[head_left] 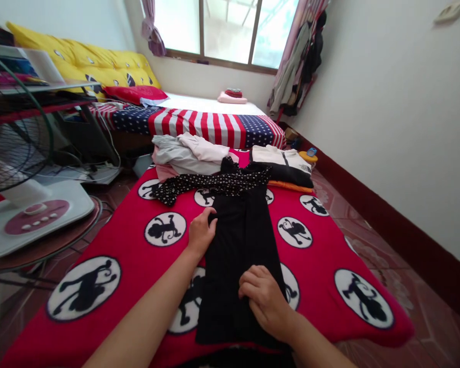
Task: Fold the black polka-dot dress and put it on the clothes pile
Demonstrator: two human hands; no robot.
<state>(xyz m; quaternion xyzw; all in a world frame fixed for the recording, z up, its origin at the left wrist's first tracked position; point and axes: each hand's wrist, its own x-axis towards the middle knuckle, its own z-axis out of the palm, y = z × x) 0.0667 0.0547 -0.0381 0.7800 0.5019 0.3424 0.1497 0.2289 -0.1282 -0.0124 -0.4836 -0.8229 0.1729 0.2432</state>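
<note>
Red monkey-print bedspread [322,301], black garment [233,266], polka-dot cloth [210,185], pale folded clothes [187,156]

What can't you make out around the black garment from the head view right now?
Head view:
- Folds in the black cloth garment: too dark to tell apart.
- Cloth under the right hand and left hand: hidden by the hands, so any grip is unclear.
- Dark cloth at the near end: cut off by the bottom edge; whether it belongs to the garment is unclear.
</note>
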